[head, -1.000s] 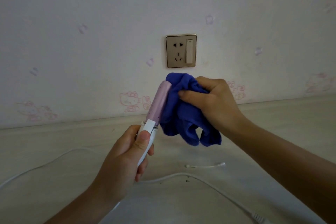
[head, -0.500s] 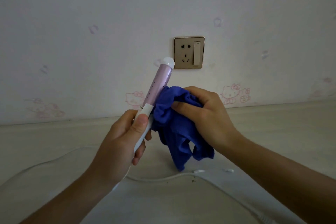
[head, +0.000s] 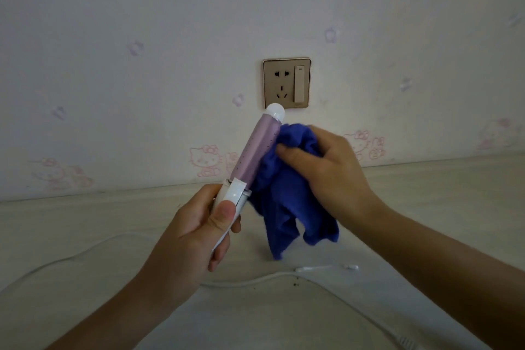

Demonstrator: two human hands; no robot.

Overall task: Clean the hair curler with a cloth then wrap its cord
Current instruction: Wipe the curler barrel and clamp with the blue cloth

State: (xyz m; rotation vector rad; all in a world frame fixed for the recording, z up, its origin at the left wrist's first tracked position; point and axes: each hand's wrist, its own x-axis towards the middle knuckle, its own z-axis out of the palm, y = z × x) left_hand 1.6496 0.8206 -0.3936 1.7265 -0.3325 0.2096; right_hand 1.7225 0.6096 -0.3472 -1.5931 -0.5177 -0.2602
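Pale tabletop (head: 426, 207), wipe step: left hand (head: 196, 224) clamps curler (head: 252, 156) handle, barrel toward 1 o'clock, right hand (head: 329, 173) grips blue cloth (head: 287, 202) against it; cord (head: 284, 277) wrap pending.

Gold wall socket (head: 287, 83) above cartoon-cat stickers (head: 206, 160)

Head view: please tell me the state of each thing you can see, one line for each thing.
hair curler: held up tilted, tip uncovered.
cloth: bunched, pressed on the barrel.
cord: loose on the surface, not wrapped.
wall socket: nothing plugged in.
left hand: gripping the handle.
right hand: gripping the cloth.
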